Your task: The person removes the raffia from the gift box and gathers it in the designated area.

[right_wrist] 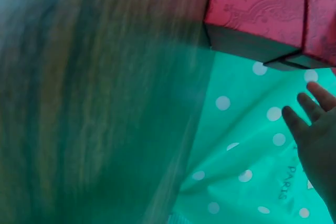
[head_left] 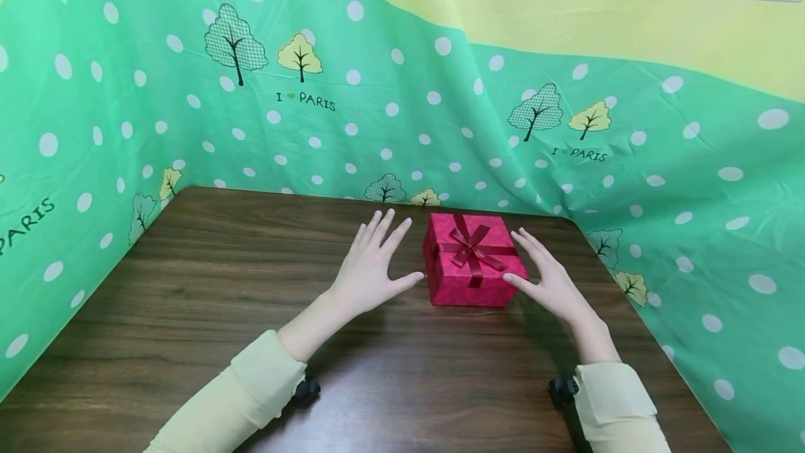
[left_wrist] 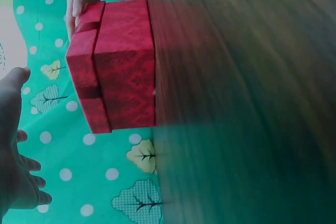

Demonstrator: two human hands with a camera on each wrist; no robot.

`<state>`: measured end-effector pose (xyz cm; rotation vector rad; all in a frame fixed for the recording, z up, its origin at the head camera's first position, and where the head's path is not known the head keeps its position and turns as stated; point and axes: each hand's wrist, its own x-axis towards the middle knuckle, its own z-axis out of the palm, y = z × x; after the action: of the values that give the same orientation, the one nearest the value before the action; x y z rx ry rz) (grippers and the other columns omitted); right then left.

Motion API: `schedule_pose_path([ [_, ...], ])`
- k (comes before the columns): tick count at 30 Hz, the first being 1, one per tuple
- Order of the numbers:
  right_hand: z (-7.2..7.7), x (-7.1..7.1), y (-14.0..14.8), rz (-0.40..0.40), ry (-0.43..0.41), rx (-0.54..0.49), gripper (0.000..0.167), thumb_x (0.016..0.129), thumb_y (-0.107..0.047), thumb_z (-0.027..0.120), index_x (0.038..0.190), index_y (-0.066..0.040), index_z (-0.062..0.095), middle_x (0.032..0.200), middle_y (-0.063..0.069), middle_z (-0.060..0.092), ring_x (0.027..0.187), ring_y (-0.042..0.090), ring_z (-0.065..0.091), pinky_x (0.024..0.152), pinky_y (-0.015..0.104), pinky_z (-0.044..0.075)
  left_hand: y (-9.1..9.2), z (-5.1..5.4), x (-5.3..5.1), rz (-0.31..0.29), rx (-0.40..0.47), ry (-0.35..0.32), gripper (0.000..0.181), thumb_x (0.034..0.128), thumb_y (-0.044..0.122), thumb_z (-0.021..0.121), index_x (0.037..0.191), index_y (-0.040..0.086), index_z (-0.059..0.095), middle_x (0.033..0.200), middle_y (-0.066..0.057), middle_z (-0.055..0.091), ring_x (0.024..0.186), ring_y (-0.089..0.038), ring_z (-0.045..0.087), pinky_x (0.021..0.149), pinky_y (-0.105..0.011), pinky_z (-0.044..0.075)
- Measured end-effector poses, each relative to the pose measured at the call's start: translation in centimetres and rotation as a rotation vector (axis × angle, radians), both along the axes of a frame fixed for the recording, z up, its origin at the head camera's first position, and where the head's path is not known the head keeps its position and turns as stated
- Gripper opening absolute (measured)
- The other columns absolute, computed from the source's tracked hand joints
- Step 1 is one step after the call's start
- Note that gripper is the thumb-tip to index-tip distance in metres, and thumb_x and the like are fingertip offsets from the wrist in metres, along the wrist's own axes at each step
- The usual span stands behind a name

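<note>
A red gift box [head_left: 449, 290] with a patterned surface stands on the wooden table, its lid crossed by dark red ribbon tied in a bow [head_left: 472, 247]. To its left, my left hand [head_left: 372, 268] is spread with straight fingers, the thumb close to the box's side. My right hand [head_left: 553, 285] is on the box's right, fingers extended and thumb over the front right corner of the lid; whether it touches cannot be told. The left wrist view shows the closed box [left_wrist: 126, 87] on its side of the frame, with the left hand [left_wrist: 18, 166] apart from it. In the right wrist view the right hand [right_wrist: 320, 145] holds nothing.
The dark wood table [head_left: 189, 313] spreads around the box. A green and yellow cloth [head_left: 402, 89] with white dots and printed trees hangs behind and along both sides. Black wrist devices [head_left: 562, 391] sit near both sleeves.
</note>
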<state>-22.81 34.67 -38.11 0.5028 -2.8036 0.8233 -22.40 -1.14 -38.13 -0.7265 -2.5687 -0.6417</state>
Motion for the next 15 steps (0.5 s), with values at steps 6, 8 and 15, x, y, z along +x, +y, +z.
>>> schedule_pose_path([
  [6, -0.4, -0.3, 0.3, 0.034, -0.086, -0.055, 0.081, 0.084, -0.037, 0.069, 0.15, -0.025, 0.024, 0.154, 0.012, 0.026, 0.137, 0.038, 0.029, 0.086, 0.056, 0.048, 1.7, -0.8, -0.2, -0.03, 0.071, -0.068, 0.085, 0.0829, 0.064, 0.055, 0.151, 0.026, 0.021, 0.157, -0.008, 0.019, 0.145, -0.027, 0.01, 0.115, -0.049, 0.016],
  [8, -0.5, -0.5, 0.3, 0.041, -0.105, -0.066, 0.082, 0.085, -0.037, 0.069, 0.151, -0.025, 0.022, 0.152, 0.014, 0.028, 0.136, 0.037, 0.031, 0.088, 0.055, 0.047, 2.3, -1.1, -0.3, -0.042, 0.101, -0.106, 0.085, 0.0832, 0.064, 0.055, 0.151, 0.027, 0.02, 0.157, -0.007, 0.018, 0.146, -0.027, 0.01, 0.115, -0.049, 0.017],
  [15, -0.9, -1.1, 0.8, 0.047, -0.173, -0.093, 0.085, 0.086, -0.032, 0.069, 0.152, -0.024, 0.016, 0.151, 0.016, 0.03, 0.133, 0.038, 0.036, 0.098, 0.054, 0.04, 4.3, -2.0, -0.9, -0.091, 0.225, -0.306, 0.088, 0.0814, 0.062, 0.058, 0.152, 0.03, 0.017, 0.158, -0.005, 0.014, 0.146, -0.027, 0.009, 0.104, -0.058, 0.032],
])
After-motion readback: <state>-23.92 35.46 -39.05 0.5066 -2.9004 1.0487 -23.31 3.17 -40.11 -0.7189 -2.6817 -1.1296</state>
